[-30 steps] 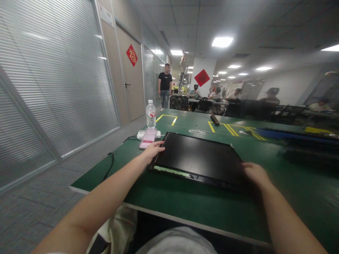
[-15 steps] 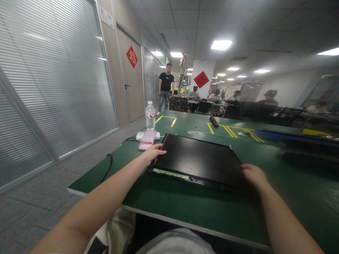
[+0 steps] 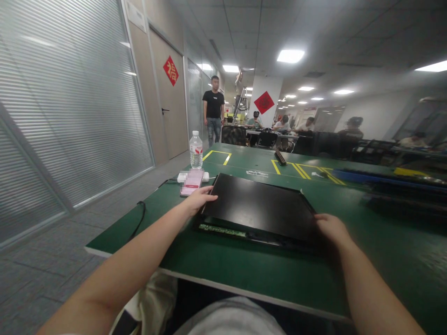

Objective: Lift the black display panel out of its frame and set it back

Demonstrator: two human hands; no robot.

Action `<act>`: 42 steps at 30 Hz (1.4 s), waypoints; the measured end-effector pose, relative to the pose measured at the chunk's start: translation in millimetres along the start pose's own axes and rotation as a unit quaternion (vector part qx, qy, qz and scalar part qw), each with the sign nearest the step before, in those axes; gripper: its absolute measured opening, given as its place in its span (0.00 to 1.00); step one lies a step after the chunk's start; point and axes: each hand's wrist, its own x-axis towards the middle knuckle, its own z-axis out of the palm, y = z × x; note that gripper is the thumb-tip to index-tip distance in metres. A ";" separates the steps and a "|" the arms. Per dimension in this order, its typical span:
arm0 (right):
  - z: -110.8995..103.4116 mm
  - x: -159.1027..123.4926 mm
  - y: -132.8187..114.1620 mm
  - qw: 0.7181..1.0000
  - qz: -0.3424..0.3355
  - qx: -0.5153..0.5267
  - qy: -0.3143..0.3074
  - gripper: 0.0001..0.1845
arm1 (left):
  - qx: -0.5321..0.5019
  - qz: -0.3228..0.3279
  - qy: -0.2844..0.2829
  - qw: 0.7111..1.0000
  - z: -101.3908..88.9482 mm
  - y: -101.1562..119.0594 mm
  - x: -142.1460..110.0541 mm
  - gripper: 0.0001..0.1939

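Observation:
A flat black display panel (image 3: pixel 260 202) lies over the green table in front of me. Along its near side shows a narrow green circuit board strip (image 3: pixel 223 230), with a dark gap between the strip and the panel's edge. My left hand (image 3: pixel 199 201) grips the panel's left edge, thumb on the top face and fingers partly hidden at the side. On the right edge, my right hand (image 3: pixel 331 229) holds it in the same way, its fingers mostly out of sight below. A pink-screened phone (image 3: pixel 192 181) rests just beyond my left hand.
A water bottle (image 3: pixel 196 150) stands behind a white power adapter (image 3: pixel 182 177). A black cable (image 3: pixel 140 218) lies at the table's left edge. Dark panels with blue parts (image 3: pixel 363 177) are stacked at right. One person (image 3: pixel 213 109) stands beyond the table; others sit farther back.
The panel's near edge has risen slightly, widening the gap above the circuit board strip. Both hands keep their hold. The view has shifted a little, and the standing person has moved slightly left.

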 end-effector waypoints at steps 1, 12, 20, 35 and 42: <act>-0.7 -0.1 -0.3 1.000 0.007 0.004 -0.005 0.19 | 0.002 -0.001 0.002 1.000 0.0 0.3 0.0 0.32; -7.1 -11.0 -13.3 0.999 0.042 0.018 -0.022 0.22 | -0.009 -0.002 -0.001 1.000 2.4 6.7 -4.0 0.39; -9.5 -13.1 -16.6 0.998 0.049 0.013 -0.030 0.20 | -0.010 0.011 -0.001 1.000 5.3 8.7 -6.6 0.35; -13.7 -12.3 -17.4 0.993 0.084 0.087 -0.013 0.20 | -0.074 0.097 -0.095 0.988 14.3 13.7 -15.1 0.30; -11.4 -9.8 -15.2 0.976 0.110 0.185 0.029 0.18 | -0.117 0.104 -0.120 0.980 16.7 9.9 -14.7 0.37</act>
